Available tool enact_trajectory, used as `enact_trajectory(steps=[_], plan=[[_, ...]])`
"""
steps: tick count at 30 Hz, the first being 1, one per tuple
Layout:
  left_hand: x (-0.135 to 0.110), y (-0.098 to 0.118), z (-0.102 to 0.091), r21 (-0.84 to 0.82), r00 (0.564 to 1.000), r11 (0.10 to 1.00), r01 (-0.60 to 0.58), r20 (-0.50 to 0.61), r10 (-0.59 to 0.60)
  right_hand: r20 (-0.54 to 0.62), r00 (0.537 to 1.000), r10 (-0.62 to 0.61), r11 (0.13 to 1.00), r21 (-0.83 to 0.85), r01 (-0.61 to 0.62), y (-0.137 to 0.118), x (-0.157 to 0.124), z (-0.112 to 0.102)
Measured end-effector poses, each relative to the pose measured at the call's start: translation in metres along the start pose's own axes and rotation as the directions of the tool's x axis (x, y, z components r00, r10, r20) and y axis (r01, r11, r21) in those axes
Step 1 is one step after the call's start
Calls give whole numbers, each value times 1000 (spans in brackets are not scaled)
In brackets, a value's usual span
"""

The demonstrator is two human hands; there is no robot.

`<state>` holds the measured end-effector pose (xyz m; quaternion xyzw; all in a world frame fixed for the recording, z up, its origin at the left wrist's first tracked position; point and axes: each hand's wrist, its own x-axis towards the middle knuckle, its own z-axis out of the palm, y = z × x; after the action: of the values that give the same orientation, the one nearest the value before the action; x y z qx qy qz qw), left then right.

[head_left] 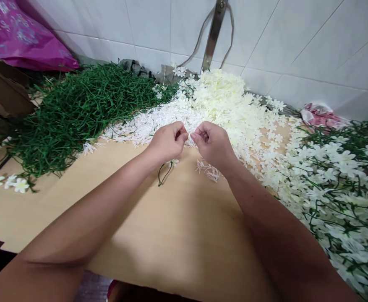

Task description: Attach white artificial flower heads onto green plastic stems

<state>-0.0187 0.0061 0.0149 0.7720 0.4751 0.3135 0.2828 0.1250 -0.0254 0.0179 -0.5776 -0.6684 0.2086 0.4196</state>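
Note:
Close together over the middle of the table, my left hand (170, 140) and my right hand (213, 144) each have thumb and forefinger pinched. What lies between the fingertips is too small to make out. Just behind them spreads a pile of short white sticks (152, 119), with a heap of cream flower heads (223, 94) beyond it. Below my left hand a green stem (160, 178) with a small white flower lies on the table (171, 235). A few loose white sticks (210, 171) rest under my right hand.
A large mound of green stems (92, 105) fills the back left. Stemmed white flowers (335, 188) are piled along the right. A purple bag (29, 37) and cardboard box (1, 96) stand at left, and a metal bar (214, 33) leans against the tiled wall (149, 25).

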Motion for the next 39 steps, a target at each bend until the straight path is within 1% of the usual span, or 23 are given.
enact_trajectory(steps=[3, 6, 9, 11, 13, 15, 19, 22, 25, 27, 29, 34, 37, 39], plan=[[3, -2, 1, -138, 1000, 990, 15, 28, -12, 31, 999, 33, 991, 126, -36, 1, 2, -5], [4, 0, -2, -290, 998, 956, 45, 60, -29, 72, 997, 40, 953, 297, -59, 4, 4, -9], [3, 4, -5, -402, 996, 913, 75, 74, -49, 133, 989, 69, 876, 466, -124, 8, 6, -13], [2, 6, -7, -449, 994, 889, 90, 99, -50, 229, 968, 104, 802, 557, -218, 10, 7, -14], [2, 7, -8, -463, 989, 879, 108, 140, -48, 320, 941, 111, 739, 607, -293, 12, 7, -14], [2, 7, -8, -460, 985, 880, 123, 167, -51, 335, 937, 98, 710, 636, -302, 13, 7, -14], [1, 8, -9, -505, 981, 854, 123, 193, -27, 285, 957, 54, 707, 666, -238, 13, 8, -13], [1, 7, -10, -556, 980, 824, 112, 200, 1, 286, 958, 21, 691, 688, -221, 11, 8, -15], [1, 6, -10, -571, 985, 814, 104, 175, -2, 324, 944, 57, 653, 703, -281, 9, 7, -15], [2, 6, -11, -557, 988, 824, 106, 150, -26, 372, 924, 87, 624, 702, -342, 9, 6, -13], [3, 6, -11, -531, 992, 842, 97, 123, -36, 389, 915, 109, 590, 716, -374, 10, 5, -8], [3, 7, -8, -466, 995, 883, 58, 96, -15, 328, 925, 191, 506, 775, -379, 12, 4, 7], [3, 6, -7, -476, 995, 878, 47, 102, 2, 347, 916, 203, 486, 776, -402, 13, 5, 5], [3, 5, -7, -486, 993, 873, 38, 115, 21, 373, 909, 184, 496, 763, -414, 12, 6, 0]])
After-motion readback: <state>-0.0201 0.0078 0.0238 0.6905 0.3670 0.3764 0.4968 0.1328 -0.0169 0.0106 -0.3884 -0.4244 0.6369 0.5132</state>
